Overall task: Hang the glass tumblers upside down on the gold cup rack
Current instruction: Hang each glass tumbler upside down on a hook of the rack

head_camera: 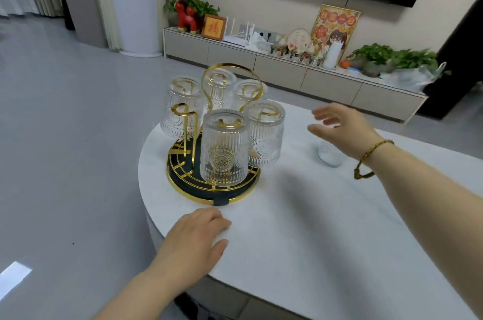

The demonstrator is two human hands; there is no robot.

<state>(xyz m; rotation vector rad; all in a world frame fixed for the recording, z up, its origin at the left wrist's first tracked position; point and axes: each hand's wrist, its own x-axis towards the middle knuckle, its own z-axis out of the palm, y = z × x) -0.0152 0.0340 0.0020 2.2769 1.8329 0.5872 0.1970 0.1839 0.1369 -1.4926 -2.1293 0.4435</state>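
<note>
The gold cup rack point(183, 110) stands on a round dark tray with a gold rim point(183, 189) at the left end of the white table. Several ribbed glass tumblers hang upside down on its pegs; the nearest one point(223, 147) faces me. One peg at the front left is bare. A single glass tumbler point(329, 155) stands on the table to the right of the rack. My right hand point(339, 123) hovers just above it, fingers spread, holding nothing. My left hand point(196, 236) lies flat on the table in front of the tray.
The white table point(300, 228) has a rounded left edge with grey floor beyond. A low cabinet point(287, 68) with plants, frames and ornaments runs along the far wall under a television.
</note>
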